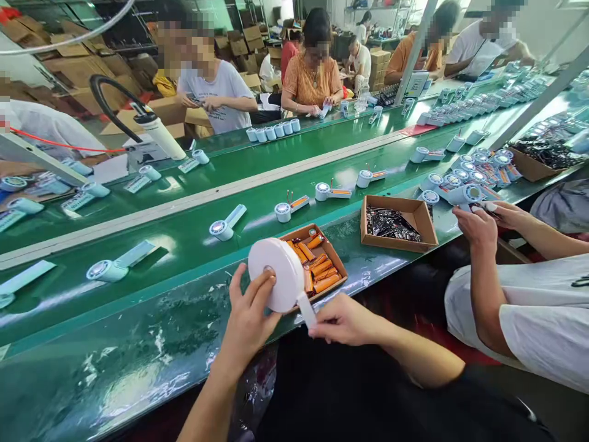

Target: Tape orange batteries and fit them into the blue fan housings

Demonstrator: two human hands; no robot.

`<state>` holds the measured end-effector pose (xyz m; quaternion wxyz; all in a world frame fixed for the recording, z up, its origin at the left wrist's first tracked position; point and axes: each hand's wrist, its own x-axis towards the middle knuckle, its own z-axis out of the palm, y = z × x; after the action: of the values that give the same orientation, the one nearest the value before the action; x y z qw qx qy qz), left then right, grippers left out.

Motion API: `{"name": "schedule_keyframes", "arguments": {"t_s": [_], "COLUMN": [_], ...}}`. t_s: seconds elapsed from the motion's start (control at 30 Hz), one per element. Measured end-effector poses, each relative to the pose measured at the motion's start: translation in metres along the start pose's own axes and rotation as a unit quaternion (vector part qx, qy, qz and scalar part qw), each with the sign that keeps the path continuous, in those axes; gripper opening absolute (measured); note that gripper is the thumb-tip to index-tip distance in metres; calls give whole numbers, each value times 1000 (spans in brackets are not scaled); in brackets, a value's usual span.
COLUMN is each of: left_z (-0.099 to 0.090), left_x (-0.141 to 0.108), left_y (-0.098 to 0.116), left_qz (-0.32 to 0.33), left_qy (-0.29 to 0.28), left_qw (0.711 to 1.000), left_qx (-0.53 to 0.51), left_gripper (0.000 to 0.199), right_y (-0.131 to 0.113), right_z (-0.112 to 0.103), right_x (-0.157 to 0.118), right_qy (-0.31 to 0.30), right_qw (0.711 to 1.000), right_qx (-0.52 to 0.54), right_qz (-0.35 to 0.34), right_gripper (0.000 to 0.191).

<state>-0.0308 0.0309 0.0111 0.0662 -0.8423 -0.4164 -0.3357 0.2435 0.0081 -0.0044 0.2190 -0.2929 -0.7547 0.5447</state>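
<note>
Head view: grips white roll [276,264] in left hand [251,310], pinches its strip [306,309] at four o'clock in right hand [347,319], beside cardboard box [330,288] at three o'clock.

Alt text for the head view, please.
The person's left grip holds a white roll while the right grip pinches its loose strip. Behind the roll is a box of orange cylinders; pale-blue devices lie on a green belt beyond.

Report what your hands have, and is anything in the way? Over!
Left hand holds round white roll. Right hand pinches its loose white strip. Roll partly hides brown cardboard box of orange cylinders.
</note>
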Motion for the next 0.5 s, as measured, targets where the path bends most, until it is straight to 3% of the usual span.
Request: {"name": "schedule_keyframes", "arguments": {"t_s": [0.07,0.1,0.13,0.2,0.27,0.3,0.4,0.5], "left_z": [-2,-2,-2,0,5,8,12,8], "left_x": [-11,-17,-23,-32,-34,-34,-31,-32], "left_y": [-12,-17,-21,-26,-25,-24,-18,-13], "left_qz": [-75,-124,-167,-206,-182,-158,-113,-90], "left_qy": [35,52,64,75,72,68,47,22], "left_qw": [997,991,984,975,981,985,992,994], "left_qx": [2,-3,-9,-15,-5,4,25,53], "left_gripper": [57,59,61,63,63,64,66,59], "right_y": [-4,-5,-5,-2,7,13,33,42], "right_z": [-1,-7,-18,-48,-81,-95,-119,-118], "right_x": [13,20,28,48,73,86,114,121], "right_qy": [-96,-120,-107,42,225,269,273,341], "right_qw": [989,979,973,955,898,874,861,905], "right_qx": [-106,-154,-201,-293,-372,-396,-416,-250], "right_qz": [-46,-54,-49,1,65,87,106,41], "right_gripper": [41,38,36,37,36,33,20,27]}}
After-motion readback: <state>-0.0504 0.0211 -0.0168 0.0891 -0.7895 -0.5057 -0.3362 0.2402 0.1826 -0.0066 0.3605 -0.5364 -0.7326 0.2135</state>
